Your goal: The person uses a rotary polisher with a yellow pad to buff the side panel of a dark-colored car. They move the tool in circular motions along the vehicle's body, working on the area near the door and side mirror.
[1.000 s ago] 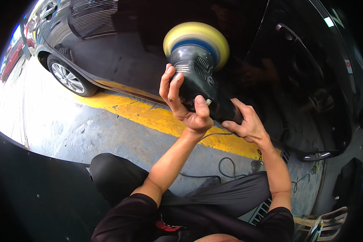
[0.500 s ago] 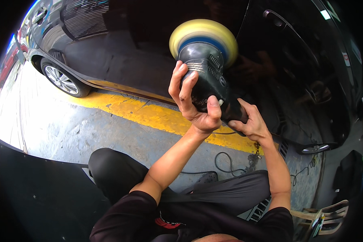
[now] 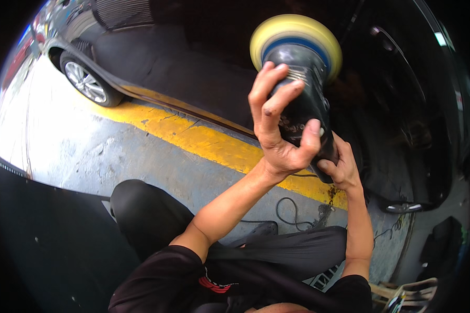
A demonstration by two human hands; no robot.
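Note:
Both hands hold a black power polisher (image 3: 312, 99), whose round yellow foam pad (image 3: 297, 26) with a blue backing lies against the dark, glossy side of a car (image 3: 193, 62). The pad's face is turned away from me. My left hand (image 3: 282, 130) cups the body from the left, fingers curled along its side and thumb over the top. Around the rear handle, my right hand (image 3: 344, 166) is closed; some of its fingers are hidden behind the handle.
A silver-spoked car wheel (image 3: 86, 81) stands at the left. Below the car, a yellow stripe (image 3: 193, 134) crosses the grey floor. A black cord (image 3: 282, 216) loops near my legs (image 3: 292, 248). A wooden chair-like piece (image 3: 415, 297) is at lower right.
Both hands have carried the polisher to the right along the car's side, and slightly up in the view at the pad. The grip looks the same.

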